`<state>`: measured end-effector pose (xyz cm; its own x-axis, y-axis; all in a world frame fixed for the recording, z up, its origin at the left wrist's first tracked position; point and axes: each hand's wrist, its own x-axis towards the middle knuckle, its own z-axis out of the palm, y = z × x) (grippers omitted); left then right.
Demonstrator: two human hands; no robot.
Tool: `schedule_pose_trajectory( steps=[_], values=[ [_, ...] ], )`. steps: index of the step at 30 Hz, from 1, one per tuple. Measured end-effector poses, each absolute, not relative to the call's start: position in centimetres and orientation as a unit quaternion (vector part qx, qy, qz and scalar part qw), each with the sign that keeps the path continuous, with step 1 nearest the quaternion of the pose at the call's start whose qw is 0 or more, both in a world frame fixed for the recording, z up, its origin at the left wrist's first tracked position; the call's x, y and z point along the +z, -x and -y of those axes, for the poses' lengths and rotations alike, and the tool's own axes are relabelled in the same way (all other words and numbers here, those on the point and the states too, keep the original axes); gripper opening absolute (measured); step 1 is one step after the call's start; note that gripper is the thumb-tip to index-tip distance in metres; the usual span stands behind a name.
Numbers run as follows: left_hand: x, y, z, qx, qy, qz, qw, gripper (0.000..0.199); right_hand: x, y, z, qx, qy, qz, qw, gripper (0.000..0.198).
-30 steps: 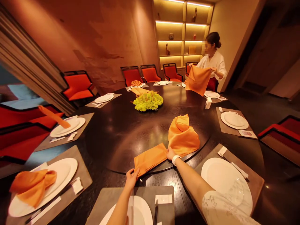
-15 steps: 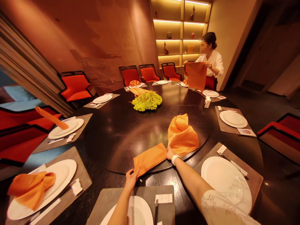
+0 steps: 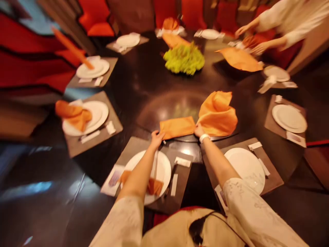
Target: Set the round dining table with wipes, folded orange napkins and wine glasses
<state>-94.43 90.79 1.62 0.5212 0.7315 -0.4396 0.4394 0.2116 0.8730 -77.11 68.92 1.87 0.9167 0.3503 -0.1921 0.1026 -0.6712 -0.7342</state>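
At the left, a crumpled orange cloth [image 3: 75,116] lies on a white plate [image 3: 102,114], as before. Next comes the near plate [image 3: 165,163], partly behind the left arm; more of it shows now, because the view has tilted down. The left hand [image 3: 157,138] has its grip pinching the left end of the folded napkin [image 3: 178,127], which rests on the counter [image 3: 125,85] near its round middle part. The grip of the right hand [image 3: 199,130] is pinching the right end, same as earlier. Just beside stands the bunched cloth [image 3: 218,116], unchanged. Farther right, the co-worker's cloth [image 3: 240,59] was hanging upright; now it is low and spread almost flat, under the co-worker's hands [image 3: 260,48], somewhat blurred.
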Motion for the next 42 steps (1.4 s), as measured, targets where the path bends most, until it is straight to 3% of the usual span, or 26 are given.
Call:
schedule_pose_trajectory(
  steps=[3,6,13,18,20,22,25,26,32,38,42],
  values=[
    [-1.3,94.4,-91.7,0.108,-0.603,-0.483,0.626,0.047,-1.7,76.6,-69.8,0.212,0.903,0.105,0.360,0.017],
    [-2.5,94.5,-92.0,0.110,-0.609,-0.472,0.627,0.046,-2.8,75.7,-69.8,0.213,0.905,0.107,0.353,0.021],
    [-2.5,94.1,-93.2,0.099,-0.664,-0.465,0.577,0.047,-2.8,75.5,-69.2,0.188,0.916,0.124,0.332,0.017],
    [-1.6,93.9,-93.5,0.074,-0.729,-0.473,0.489,0.036,-1.2,77.0,-69.5,0.162,0.933,0.137,0.291,0.025],
    [-0.9,93.8,-93.0,0.083,-0.798,-0.457,0.383,0.035,0.0,78.0,-69.9,0.125,0.947,0.180,0.235,0.022],
    [-0.2,93.8,-92.3,0.110,-0.871,-0.398,0.267,0.030,1.1,78.9,-70.4,0.089,0.946,0.286,0.123,0.025],
    [0.3,93.7,-91.7,0.097,-0.950,-0.220,0.198,0.005,2.3,79.7,-70.9,0.088,0.894,0.439,-0.012,0.038],
    [0.3,93.7,-91.8,0.074,-0.966,-0.155,0.196,0.008,2.6,79.8,-71.0,0.099,0.880,0.463,-0.028,0.040],
    [-0.5,94.6,-93.3,-0.016,-0.981,0.019,0.192,0.021,3.1,79.9,-70.1,0.124,0.854,0.502,-0.062,0.037],
    [-0.7,95.0,-93.3,-0.013,-0.984,0.028,0.178,0.017,3.0,80.2,-71.0,0.143,0.856,0.493,-0.064,0.038],
    [-0.2,94.2,-93.7,-0.018,-0.986,0.021,0.163,0.027,3.2,79.6,-72.7,0.154,0.859,0.486,-0.043,0.037]
  ],
)
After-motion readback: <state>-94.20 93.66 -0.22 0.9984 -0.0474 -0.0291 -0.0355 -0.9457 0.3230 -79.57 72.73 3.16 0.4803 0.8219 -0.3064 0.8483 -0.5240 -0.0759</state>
